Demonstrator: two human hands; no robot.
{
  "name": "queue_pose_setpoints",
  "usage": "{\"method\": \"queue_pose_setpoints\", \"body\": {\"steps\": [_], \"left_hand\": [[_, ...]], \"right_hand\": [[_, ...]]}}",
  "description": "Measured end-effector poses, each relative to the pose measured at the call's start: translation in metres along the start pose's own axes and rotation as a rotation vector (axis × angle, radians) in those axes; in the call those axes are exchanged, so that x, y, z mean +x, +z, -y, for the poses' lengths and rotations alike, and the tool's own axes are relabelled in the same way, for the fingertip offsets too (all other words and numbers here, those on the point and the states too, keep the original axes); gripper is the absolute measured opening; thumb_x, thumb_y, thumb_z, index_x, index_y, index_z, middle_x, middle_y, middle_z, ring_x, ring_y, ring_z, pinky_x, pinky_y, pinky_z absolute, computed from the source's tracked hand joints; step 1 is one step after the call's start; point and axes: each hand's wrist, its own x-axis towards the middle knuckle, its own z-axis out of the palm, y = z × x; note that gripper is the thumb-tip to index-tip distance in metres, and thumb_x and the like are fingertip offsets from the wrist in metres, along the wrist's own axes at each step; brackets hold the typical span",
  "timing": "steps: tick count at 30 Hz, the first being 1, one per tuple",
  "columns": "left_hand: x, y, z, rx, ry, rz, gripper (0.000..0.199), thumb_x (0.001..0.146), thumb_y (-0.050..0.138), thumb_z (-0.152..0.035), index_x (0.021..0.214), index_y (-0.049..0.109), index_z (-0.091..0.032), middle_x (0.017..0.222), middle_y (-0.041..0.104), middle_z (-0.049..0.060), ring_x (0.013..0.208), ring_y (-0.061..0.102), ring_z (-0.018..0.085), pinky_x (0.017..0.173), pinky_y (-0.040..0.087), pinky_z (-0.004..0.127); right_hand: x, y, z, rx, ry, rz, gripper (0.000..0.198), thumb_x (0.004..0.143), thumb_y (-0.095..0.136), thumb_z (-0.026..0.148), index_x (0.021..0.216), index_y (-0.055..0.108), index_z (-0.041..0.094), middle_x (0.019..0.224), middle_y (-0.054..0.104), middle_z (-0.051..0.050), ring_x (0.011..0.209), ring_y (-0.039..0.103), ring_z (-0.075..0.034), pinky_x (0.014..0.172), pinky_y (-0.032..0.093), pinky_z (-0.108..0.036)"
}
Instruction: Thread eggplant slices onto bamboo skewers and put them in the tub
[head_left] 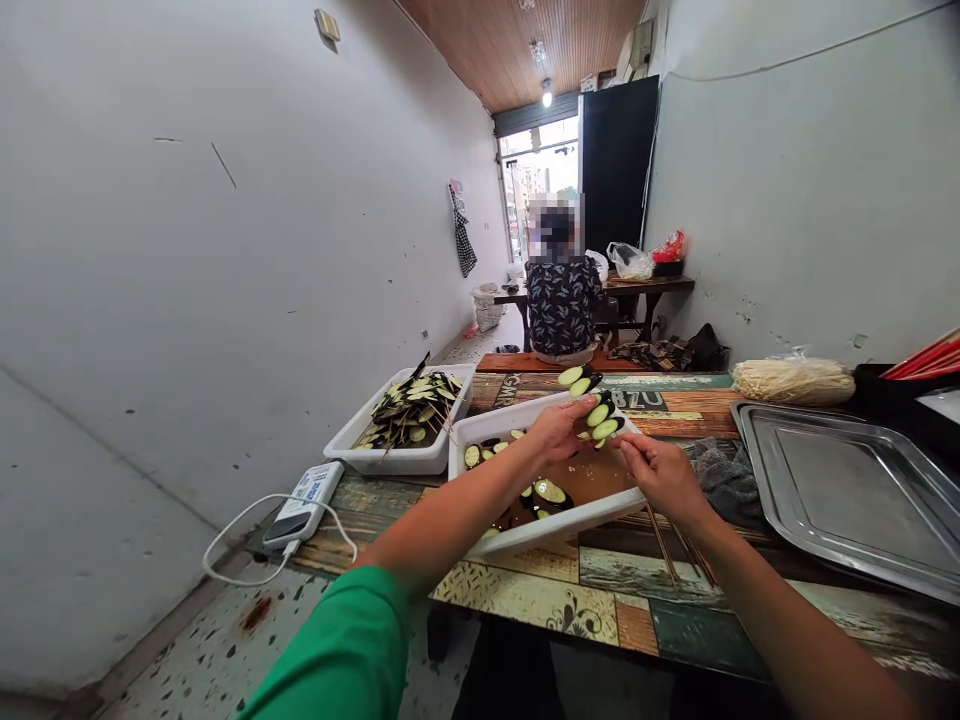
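Above a white tub (555,537) of brownish water, my left hand (559,432) is closed around a row of oval eggplant slices (600,412), green-white inside with dark skin. The row points up and away from me. At its near end my right hand (664,475) pinches what looks like a thin skewer, mostly hidden by my fingers. Loose eggplant slices (551,491) float in the water below my hands. Several bare wooden skewers (661,545) lie on the table under my right wrist.
Left of the water stands a second white tub (397,462) with skewered eggplant (412,410). A white power bank (304,505) with a cable lies at the table's left edge. On the right are a grey cloth (724,478), a metal tray (847,480) and bagged noodles (793,380). A person (562,305) sits ahead.
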Motion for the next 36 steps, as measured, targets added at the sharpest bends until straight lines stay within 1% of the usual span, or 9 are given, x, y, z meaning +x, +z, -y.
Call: {"method": "queue_pose_setpoints", "body": {"steps": [3, 8, 11, 16, 20, 23, 28, 32, 36], "left_hand": [[0.0, 0.002, -0.004, -0.031, 0.014, -0.02, 0.018, 0.08, 0.063, -0.03, 0.087, 0.059, -0.014, 0.077, 0.064, 0.004, 0.067, 0.063, 0.016, 0.066, 0.051, 0.033], [0.002, 0.003, -0.012, -0.192, 0.152, -0.101, 0.017, 0.081, 0.062, -0.03, 0.088, 0.059, -0.015, 0.081, 0.066, 0.004, 0.069, 0.063, 0.015, 0.068, 0.053, 0.034], [0.002, 0.002, -0.013, -0.193, 0.118, -0.143, 0.014, 0.08, 0.062, -0.026, 0.087, 0.059, -0.015, 0.08, 0.066, 0.004, 0.068, 0.062, 0.014, 0.068, 0.053, 0.033], [0.003, 0.0, -0.009, -0.124, 0.082, -0.125, 0.013, 0.079, 0.063, -0.027, 0.084, 0.059, -0.016, 0.071, 0.062, 0.002, 0.064, 0.06, 0.015, 0.071, 0.053, 0.038], [0.002, -0.001, -0.013, -0.167, 0.028, -0.121, 0.022, 0.078, 0.064, -0.038, 0.084, 0.059, -0.017, 0.071, 0.061, 0.001, 0.067, 0.06, 0.015, 0.076, 0.052, 0.042], [-0.001, -0.001, -0.021, -0.226, 0.108, -0.126, 0.028, 0.079, 0.061, -0.046, 0.085, 0.06, -0.018, 0.076, 0.063, 0.003, 0.073, 0.061, 0.017, 0.075, 0.052, 0.04], [-0.001, -0.004, -0.025, -0.191, 0.223, -0.185, 0.015, 0.08, 0.063, -0.032, 0.085, 0.063, -0.018, 0.083, 0.067, 0.005, 0.076, 0.061, 0.016, 0.074, 0.052, 0.035], [0.002, -0.007, -0.021, -0.152, 0.21, -0.219, 0.013, 0.078, 0.064, -0.028, 0.083, 0.062, -0.016, 0.075, 0.064, 0.003, 0.069, 0.06, 0.015, 0.073, 0.052, 0.036], [0.001, -0.006, -0.021, -0.162, 0.154, -0.175, 0.014, 0.078, 0.065, -0.029, 0.082, 0.061, -0.016, 0.075, 0.063, 0.003, 0.069, 0.06, 0.015, 0.075, 0.052, 0.037]], "right_hand": [[0.0, 0.001, 0.001, 0.018, -0.007, -0.013, 0.038, 0.086, 0.042, 0.036, 0.095, 0.073, 0.016, 0.083, 0.074, -0.007, 0.069, 0.065, -0.018, 0.061, 0.044, -0.025], [0.0, 0.001, 0.005, 0.04, -0.038, 0.007, 0.037, 0.085, 0.043, 0.036, 0.096, 0.073, 0.017, 0.078, 0.074, -0.005, 0.066, 0.064, -0.017, 0.059, 0.045, -0.025], [-0.001, 0.0, 0.006, 0.049, -0.058, 0.001, 0.037, 0.085, 0.044, 0.037, 0.093, 0.074, 0.017, 0.073, 0.073, -0.005, 0.062, 0.063, -0.017, 0.058, 0.045, -0.025], [-0.001, 0.001, 0.004, 0.05, -0.034, 0.007, 0.035, 0.085, 0.044, 0.036, 0.093, 0.074, 0.018, 0.081, 0.074, -0.005, 0.068, 0.066, -0.018, 0.06, 0.047, -0.025], [0.0, 0.001, 0.004, 0.085, -0.039, 0.008, 0.034, 0.086, 0.045, 0.034, 0.095, 0.073, 0.018, 0.09, 0.075, -0.006, 0.078, 0.067, -0.019, 0.068, 0.048, -0.027], [0.0, 0.0, 0.004, 0.074, -0.043, 0.02, 0.034, 0.086, 0.045, 0.035, 0.096, 0.073, 0.018, 0.089, 0.075, -0.007, 0.077, 0.067, -0.02, 0.068, 0.048, -0.027], [-0.001, -0.002, 0.005, 0.062, -0.049, 0.05, 0.035, 0.085, 0.045, 0.037, 0.095, 0.073, 0.018, 0.089, 0.075, -0.007, 0.076, 0.067, -0.02, 0.065, 0.048, -0.027], [-0.001, -0.003, 0.008, 0.062, -0.045, 0.041, 0.036, 0.084, 0.044, 0.036, 0.092, 0.074, 0.018, 0.082, 0.074, -0.006, 0.068, 0.065, -0.018, 0.06, 0.046, -0.025], [-0.001, -0.003, 0.009, 0.052, -0.046, 0.043, 0.037, 0.084, 0.043, 0.036, 0.092, 0.073, 0.016, 0.076, 0.073, -0.005, 0.062, 0.062, -0.017, 0.056, 0.044, -0.025]]}}
